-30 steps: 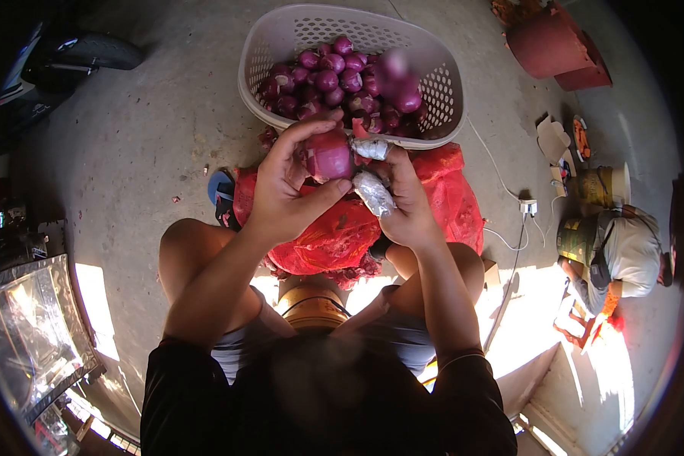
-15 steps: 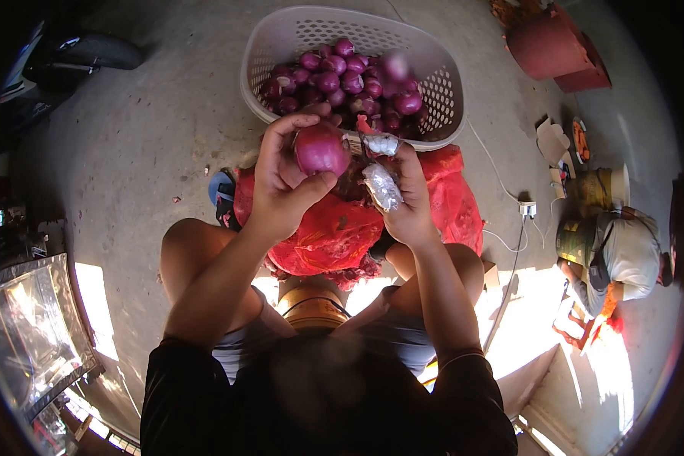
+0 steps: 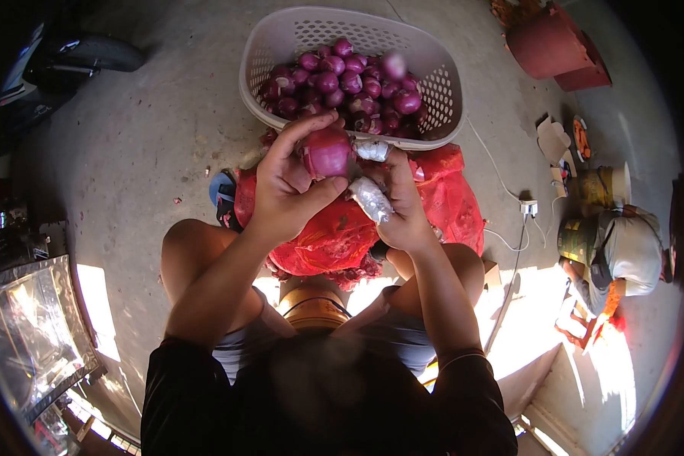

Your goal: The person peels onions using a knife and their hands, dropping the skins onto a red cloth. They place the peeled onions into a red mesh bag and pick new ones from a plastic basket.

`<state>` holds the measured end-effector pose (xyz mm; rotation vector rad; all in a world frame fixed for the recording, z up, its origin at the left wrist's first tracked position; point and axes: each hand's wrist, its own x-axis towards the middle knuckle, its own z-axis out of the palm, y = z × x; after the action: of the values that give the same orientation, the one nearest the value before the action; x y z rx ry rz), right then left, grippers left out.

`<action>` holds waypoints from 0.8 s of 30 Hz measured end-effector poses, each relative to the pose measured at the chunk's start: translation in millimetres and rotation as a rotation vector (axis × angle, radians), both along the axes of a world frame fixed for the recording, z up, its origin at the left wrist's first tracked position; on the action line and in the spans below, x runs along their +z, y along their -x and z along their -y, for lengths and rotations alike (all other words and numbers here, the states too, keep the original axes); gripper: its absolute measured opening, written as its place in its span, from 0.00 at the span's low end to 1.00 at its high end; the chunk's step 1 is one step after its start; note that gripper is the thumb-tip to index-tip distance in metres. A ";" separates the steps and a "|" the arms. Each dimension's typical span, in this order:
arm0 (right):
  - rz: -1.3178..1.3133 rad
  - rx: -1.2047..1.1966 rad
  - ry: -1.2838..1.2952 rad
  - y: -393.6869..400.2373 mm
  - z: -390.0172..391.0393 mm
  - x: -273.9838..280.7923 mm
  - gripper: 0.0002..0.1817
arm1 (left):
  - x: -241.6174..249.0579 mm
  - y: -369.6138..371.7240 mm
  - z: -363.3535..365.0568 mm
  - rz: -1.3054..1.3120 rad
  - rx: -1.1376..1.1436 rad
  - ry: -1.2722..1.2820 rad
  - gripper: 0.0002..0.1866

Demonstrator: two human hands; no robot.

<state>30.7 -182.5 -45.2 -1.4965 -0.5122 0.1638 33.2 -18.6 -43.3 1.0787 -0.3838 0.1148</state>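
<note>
A large, shiny red onion (image 3: 327, 154) sits in my left hand (image 3: 281, 186), the fingers curled around its far side and the thumb along its near side. My right hand (image 3: 404, 199) is at the onion's right end, thumb and forefinger closed in on it. Silvery wrapping covers the tips of that thumb and forefinger. Whether anything small is between them is hidden. Just beyond my hands stands a pale plastic basket (image 3: 448, 57) with many red onions (image 3: 349, 82) in it. Under my hands lies a red mesh sack (image 3: 319, 243).
Loose onion skins lie around the sack. A white cable with a plug adaptor (image 3: 527, 207) runs along the floor at right. Further right, a person (image 3: 623, 251) bends over beside a bucket (image 3: 619, 185). Red tubs (image 3: 547, 45) stand at upper right, a motorbike wheel (image 3: 102, 52) at upper left.
My right hand has moved left, bringing its wrapped fingertips against the onion. A reddish scrap by the right forefinger no longer shows. The left hand has turned slightly with the onion.
</note>
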 end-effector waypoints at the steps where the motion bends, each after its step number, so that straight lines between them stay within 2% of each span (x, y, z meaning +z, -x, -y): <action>1: 0.009 -0.017 -0.029 0.0 -2.0 -0.3 0.26 | -0.2 0.0 -0.1 0.023 0.004 -0.016 0.32; 6: 0.001 -0.024 -0.069 3.8 -2.5 -3.3 0.25 | 0.1 2.4 2.0 0.031 -0.003 0.012 0.33; 8: 0.019 -0.037 -0.072 4.7 -2.6 0.2 0.24 | 3.9 4.9 1.9 -0.061 -0.041 0.093 0.32; 11: -0.098 -0.044 0.032 3.8 3.2 12.9 0.23 | 10.5 6.0 0.1 -0.168 -0.126 0.282 0.30; 13: -0.186 -0.061 -0.067 5.0 1.4 20.0 0.24 | 11.3 6.7 -1.3 -0.252 -0.160 0.379 0.30; 16: -0.187 -0.018 -0.022 7.9 3.7 23.0 0.27 | 17.3 8.9 -2.4 -0.347 -0.198 0.476 0.29; 19: -0.084 -0.002 0.063 10.8 3.4 23.3 0.29 | 17.8 11.3 -1.9 -0.282 -0.144 0.262 0.29; 24: 0.034 -0.014 0.170 11.1 9.7 16.5 0.32 | 18.6 16.9 1.1 -0.345 -0.131 0.247 0.26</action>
<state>19.6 -192.1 -28.8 -1.6711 -0.5254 0.1745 16.3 -19.8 -24.7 0.8078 -0.1235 -0.1370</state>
